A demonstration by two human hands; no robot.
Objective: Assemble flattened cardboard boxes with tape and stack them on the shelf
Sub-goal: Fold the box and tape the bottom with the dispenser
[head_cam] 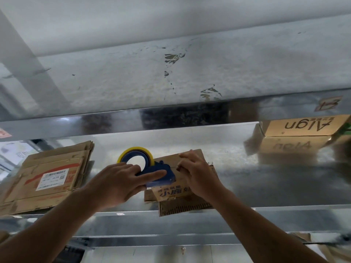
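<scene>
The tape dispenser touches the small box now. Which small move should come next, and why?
Probably draw the tape dispenser across the top of the small box to lay tape. The left hand grips the dispenser with its front end on the cardboard, and the right hand holds the box top, so the box looks steadied for taping.

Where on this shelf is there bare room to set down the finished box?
The widest bare metal lies right of the small box, before the Algn box; a narrower strip runs behind the tape dispenser. The flattened cardboard stack fills the left end.
</scene>
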